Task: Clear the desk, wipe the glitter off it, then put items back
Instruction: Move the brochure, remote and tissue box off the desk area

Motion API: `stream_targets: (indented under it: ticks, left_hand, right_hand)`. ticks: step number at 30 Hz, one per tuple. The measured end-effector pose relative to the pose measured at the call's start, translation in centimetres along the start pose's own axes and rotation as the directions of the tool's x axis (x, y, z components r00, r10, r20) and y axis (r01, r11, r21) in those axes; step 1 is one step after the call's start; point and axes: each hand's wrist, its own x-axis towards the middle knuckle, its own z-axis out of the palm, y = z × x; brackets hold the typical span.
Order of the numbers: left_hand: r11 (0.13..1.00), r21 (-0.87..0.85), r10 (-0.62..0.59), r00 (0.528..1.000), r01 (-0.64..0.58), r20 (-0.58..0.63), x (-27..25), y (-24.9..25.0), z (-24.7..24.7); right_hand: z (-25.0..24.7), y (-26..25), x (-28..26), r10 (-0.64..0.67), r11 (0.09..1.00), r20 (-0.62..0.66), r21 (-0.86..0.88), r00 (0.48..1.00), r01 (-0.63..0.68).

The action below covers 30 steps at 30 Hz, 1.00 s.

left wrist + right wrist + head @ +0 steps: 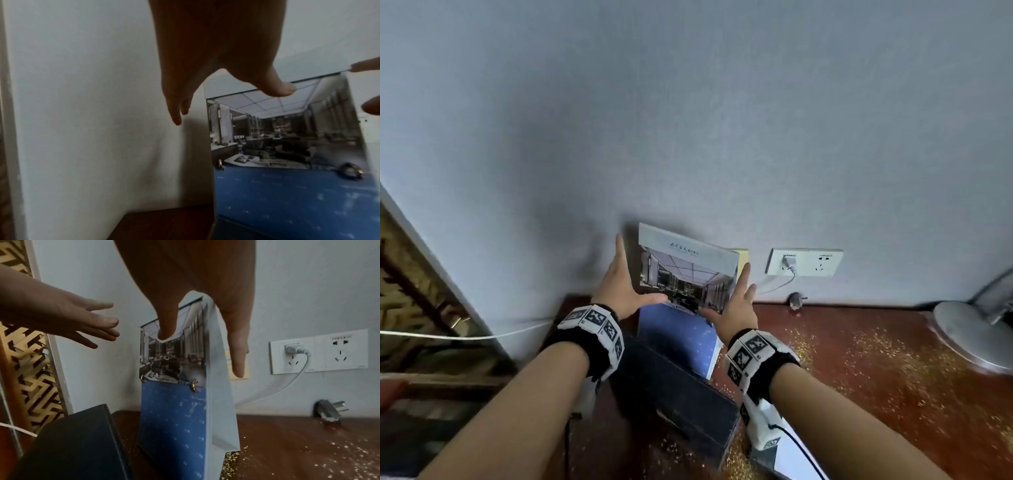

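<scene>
A desk calendar with an interior photo above a blue date sheet stands at the back left of the red-brown desk, close to the wall. My left hand is just left of it with fingers straight and thumb reaching across the lower front; in the right wrist view this hand is clear of the calendar. My right hand flanks the right edge, its thumb over the photo and straight fingers behind the side. Gold glitter is scattered over the desk.
A black box lies in front of the calendar. A yellow pad leans on the wall behind it. A wall socket holds a white charger cable, and a loose plug lies below. A metal lamp base stands at the right.
</scene>
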Motion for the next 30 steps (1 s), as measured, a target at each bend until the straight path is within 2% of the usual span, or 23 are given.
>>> stream_targets:
  ticks: [5, 11, 17, 21, 26, 30]
  left_hand:
    - [0.992, -0.125, -0.011, 1.0, 0.014, 0.029, 3.3, -1.4, 1.6]
    - [0.943, -0.332, 0.004, 1.0, -0.012, -0.024, 5.6, -1.9, 3.9]
    - [0.929, -0.37, -0.016, 0.998, -0.006, -0.058, 5.2, -1.8, 4.5]
    - [0.938, -0.343, 0.029, 0.998, -0.044, -0.047, 4.5, -0.5, 4.3]
    - [0.927, -0.338, 0.154, 0.987, -0.163, -0.054, 3.6, 3.6, 5.7]
    - [0.926, -0.327, 0.195, 0.981, -0.188, -0.012, 2.6, 7.5, 8.7]
  right_hand:
    - [1.0, -0.1, 1.5, 0.003, 1.0, -0.014, 0.027, 1.0, -0.003]
    - [1.5, 0.5, 2.4, -0.056, 0.994, -0.053, 0.087, 0.997, 0.061]
    - [1.2, 0.7, 2.2, -0.044, 0.996, -0.052, 0.078, 0.998, 0.048]
    - [0.1, 1.1, 2.5, 0.003, 0.993, -0.062, 0.117, 0.998, 0.005]
    - [-3.2, 3.3, 2.7, 0.029, 0.987, -0.111, 0.163, 0.993, -0.011]
    - [-7.7, 6.1, 3.0, 0.041, 0.985, -0.156, 0.172, 0.987, -0.013]
